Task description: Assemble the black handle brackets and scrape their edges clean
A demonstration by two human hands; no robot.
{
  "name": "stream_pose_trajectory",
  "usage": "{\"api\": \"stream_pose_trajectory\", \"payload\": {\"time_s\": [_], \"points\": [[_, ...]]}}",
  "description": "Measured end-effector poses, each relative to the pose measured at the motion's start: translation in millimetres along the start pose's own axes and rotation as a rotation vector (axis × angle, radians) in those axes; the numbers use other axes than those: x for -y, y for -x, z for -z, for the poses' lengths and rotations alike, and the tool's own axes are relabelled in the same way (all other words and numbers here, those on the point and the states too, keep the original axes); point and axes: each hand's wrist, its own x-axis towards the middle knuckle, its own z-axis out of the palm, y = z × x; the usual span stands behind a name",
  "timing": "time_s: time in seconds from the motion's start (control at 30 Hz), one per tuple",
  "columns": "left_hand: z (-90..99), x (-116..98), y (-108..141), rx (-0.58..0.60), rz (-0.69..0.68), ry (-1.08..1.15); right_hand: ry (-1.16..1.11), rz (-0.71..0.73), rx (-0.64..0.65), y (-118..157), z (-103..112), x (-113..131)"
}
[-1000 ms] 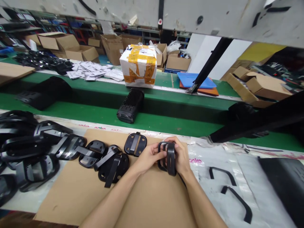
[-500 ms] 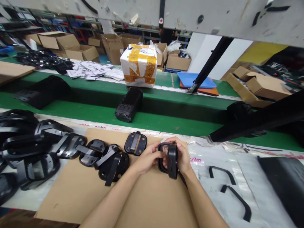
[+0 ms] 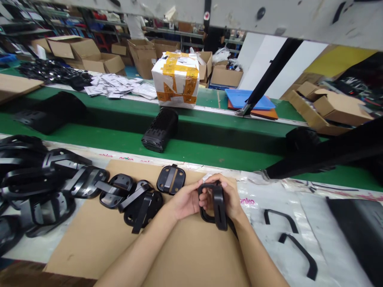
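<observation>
A black plastic frame with a raised handle-like bar (image 3: 220,207) is held upright between my hands above the brown cardboard sheet (image 3: 191,251). My left hand (image 3: 187,201) grips its left rim, the fingertips curled through the opening. My right hand (image 3: 232,195) wraps round its right side and top; part of those fingers is hidden behind the bar. Just left of my hands lies a black rounded plate with a strap-like bar (image 3: 163,180). Several similar plates (image 3: 119,191) spread leftwards on the cardboard. To the right rest two loose black handles (image 3: 281,217) (image 3: 302,251).
A large pile of black parts (image 3: 24,175) is at the left. Across the bench runs a green conveyor (image 3: 203,147) carrying a black perforated housing (image 3: 161,129). A slanted black post (image 3: 323,153) stands at the right, and a grey beam (image 3: 233,18) crosses overhead.
The frame has tilted slightly in my hands and sits a little lower. My left thumb has moved from inside the opening up to the top-left rim. The view has shifted slightly.
</observation>
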Motion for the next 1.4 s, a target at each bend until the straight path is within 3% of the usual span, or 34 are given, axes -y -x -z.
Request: {"api": "stream_pose_trajectory", "payload": {"time_s": [0.2,0.37,0.47,0.53,0.63,0.7,0.77,0.87,1.03,1.13,1.23,1.3,1.4], "points": [[1.8,9.9,-1.0,-0.073,-0.1,-0.104,0.122,0.075,-0.031,-4.1,2.9,1.5],[-2.5,15.0,-4.6,-0.051,-0.137,-0.146,0.202,0.118,-0.067,-5.6,4.5,4.8],[-8.3,14.5,-6.4,-0.069,-0.284,-0.261,0.233,0.139,-0.144,-6.8,6.6,3.6],[-9.7,12.6,-5.3,-0.095,-0.429,-0.478,0.24,0.172,-0.232,-7.8,7.6,2.1],[-5.8,10.9,-1.2,-0.205,-0.593,-1.03,0.23,0.254,-0.357,-9.0,8.9,2.7],[-0.9,12.9,0.3,-0.294,-0.629,-1.392,0.237,0.313,-0.39,-8.8,9.7,5.2],[3.6,17.2,-0.4,-0.352,-0.594,-1.617,0.274,0.374,-0.389,-7.2,10.1,7.8],[8.1,23.7,-3.8,-0.422,-0.526,-1.772,0.365,0.455,-0.372,-3.0,8.9,8.0],[10.9,24.7,-8.2,-0.468,-0.588,-1.84,0.483,0.489,-0.35,-0.3,4.4,-0.5],[14.4,18.3,-9.0,-0.476,-0.624,-1.804,0.486,0.471,-0.343,-6.1,5.3,3.3],[24.1,5.9,-9.6,-0.542,-0.668,-1.748,0.487,0.403,-0.37,-6.2,14.7,22.4],[32.2,-3.9,-10.1,-0.578,-0.703,-1.678,0.591,0.263,-0.35,6.6,24.6,38.0],[38.5,-15.9,-11.3,-0.588,-0.76,-1.65,0.934,-0.092,-0.152,47.9,34.8,46.5]]}}
